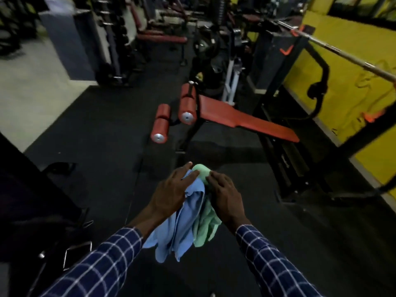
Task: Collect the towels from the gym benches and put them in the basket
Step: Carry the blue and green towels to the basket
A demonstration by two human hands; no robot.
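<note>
Both hands meet in front of me over a bundle of two towels. A light blue towel (184, 224) hangs down under my left hand (171, 194), whose fingers lie over its top. Beside it a green towel (206, 224) hangs from my right hand (225, 196), with a green fold (201, 170) bunched between the fingertips of both hands. The two towels touch each other. Ahead stands a red decline bench (242, 118) with red foam rollers (162, 123), and its pad is bare. No basket is in view.
Black rubber floor (102, 129) lies all around. A black rack (285, 67) with a barbell (334, 48) stands at the right along a yellow wall (351, 67). More red benches (162, 38) and machines fill the back. Dark equipment (32, 200) sits close at my left.
</note>
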